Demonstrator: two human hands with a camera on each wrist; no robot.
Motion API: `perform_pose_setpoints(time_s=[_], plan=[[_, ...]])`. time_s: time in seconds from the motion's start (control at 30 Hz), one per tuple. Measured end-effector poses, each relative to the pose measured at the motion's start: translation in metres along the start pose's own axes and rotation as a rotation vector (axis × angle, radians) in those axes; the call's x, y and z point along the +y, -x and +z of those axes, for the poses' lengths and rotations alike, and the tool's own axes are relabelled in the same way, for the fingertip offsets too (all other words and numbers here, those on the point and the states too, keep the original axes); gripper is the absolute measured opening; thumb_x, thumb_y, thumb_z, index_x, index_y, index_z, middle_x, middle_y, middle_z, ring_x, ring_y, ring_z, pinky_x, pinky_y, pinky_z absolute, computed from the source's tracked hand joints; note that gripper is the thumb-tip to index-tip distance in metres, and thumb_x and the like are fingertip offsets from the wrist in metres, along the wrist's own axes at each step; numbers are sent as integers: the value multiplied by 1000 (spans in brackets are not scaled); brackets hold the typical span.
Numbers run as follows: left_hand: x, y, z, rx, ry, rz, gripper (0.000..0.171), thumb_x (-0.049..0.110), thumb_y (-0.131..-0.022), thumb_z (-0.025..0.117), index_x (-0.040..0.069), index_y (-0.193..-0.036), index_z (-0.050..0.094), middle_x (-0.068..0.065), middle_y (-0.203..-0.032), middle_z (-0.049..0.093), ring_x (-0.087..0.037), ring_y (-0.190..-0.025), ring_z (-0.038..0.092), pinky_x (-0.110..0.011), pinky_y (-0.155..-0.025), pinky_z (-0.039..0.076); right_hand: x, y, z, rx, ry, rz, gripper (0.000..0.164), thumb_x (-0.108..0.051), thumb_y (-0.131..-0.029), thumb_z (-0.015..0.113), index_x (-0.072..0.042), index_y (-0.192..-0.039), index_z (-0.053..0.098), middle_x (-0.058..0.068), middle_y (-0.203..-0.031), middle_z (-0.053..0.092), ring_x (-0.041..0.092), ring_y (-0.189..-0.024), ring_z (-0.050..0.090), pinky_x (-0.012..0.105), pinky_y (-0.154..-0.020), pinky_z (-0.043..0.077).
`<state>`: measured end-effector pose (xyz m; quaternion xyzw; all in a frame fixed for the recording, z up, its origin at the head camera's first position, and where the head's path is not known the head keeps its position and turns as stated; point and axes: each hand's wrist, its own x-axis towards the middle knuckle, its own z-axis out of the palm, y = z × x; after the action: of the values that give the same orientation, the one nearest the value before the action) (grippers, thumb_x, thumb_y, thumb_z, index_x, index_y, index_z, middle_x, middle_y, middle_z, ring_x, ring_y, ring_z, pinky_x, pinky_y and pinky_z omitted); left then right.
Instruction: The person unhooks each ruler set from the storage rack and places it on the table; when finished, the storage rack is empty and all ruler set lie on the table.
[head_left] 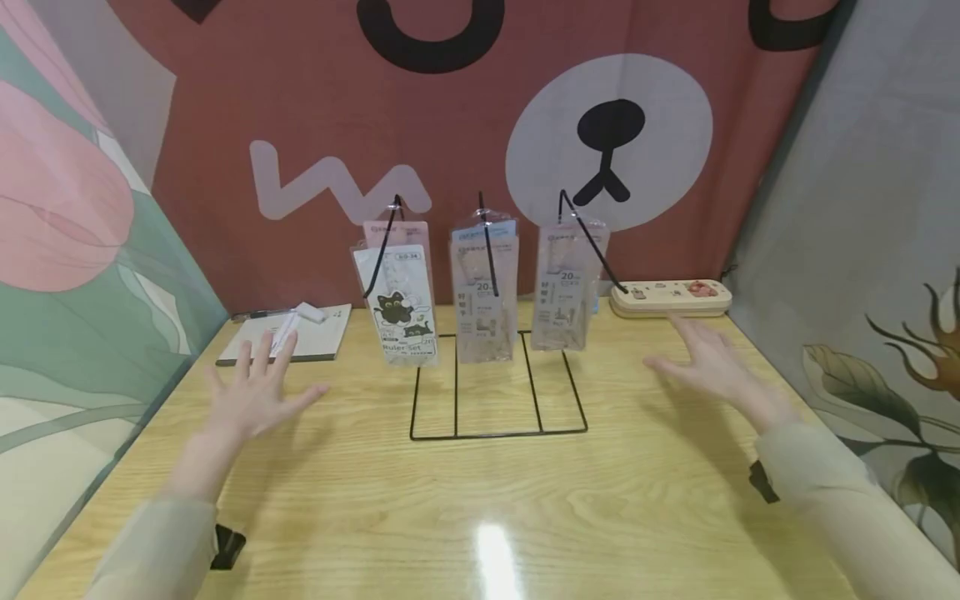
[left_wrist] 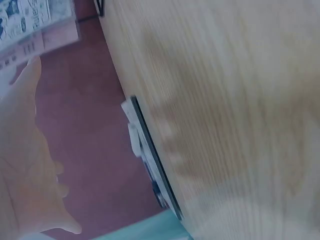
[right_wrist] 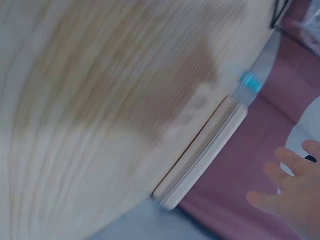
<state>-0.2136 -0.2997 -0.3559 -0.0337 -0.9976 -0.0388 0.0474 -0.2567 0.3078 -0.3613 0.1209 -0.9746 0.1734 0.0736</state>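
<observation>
Left fingers [head_left: 262, 356], right fingers [head_left: 692, 339]: both wide | one rack [head_left: 498, 435] | three hooks [head_left: 593, 242] bearing packets [head_left: 483, 333] | one notepad [head_left: 322, 337] | one cream case [head_left: 670, 300]

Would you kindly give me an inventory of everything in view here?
Table: one, light wood, across the foreground.
Wire rack: one, black, mid-table.
Cat ruler pack: one, white and black, left hook, in front.
Other packs: at least four, pinkish or blue, on all three hooks.
White pad: one, white with dark edge, back left.
Pen: one, black, at the pad's back edge.
Small white items: two, on the pad.
Case: one, cream, back right.
Turquoise item: one, unclear, beside the case.
Bear backdrop: one, reddish-brown, behind.
Floral hangings: two, multicoloured, either side.
Sleeves: two, beige.
Left hand: one, near the pad.
Right hand: one, near the case.
</observation>
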Motion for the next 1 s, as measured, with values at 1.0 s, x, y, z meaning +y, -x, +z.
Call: perform_pose_setpoints(time_s=[1.0], plan=[[108,-7,48,-282,313,333,75,37,-99,44,-7,-148,8,-26,-155,4,-47,-142,6,-65,-112,6,-75,-42,56,23,-636,12,52,-24,-92,62,4,-133,44,26,-127,53,43,-115,53,53,-98,44]])
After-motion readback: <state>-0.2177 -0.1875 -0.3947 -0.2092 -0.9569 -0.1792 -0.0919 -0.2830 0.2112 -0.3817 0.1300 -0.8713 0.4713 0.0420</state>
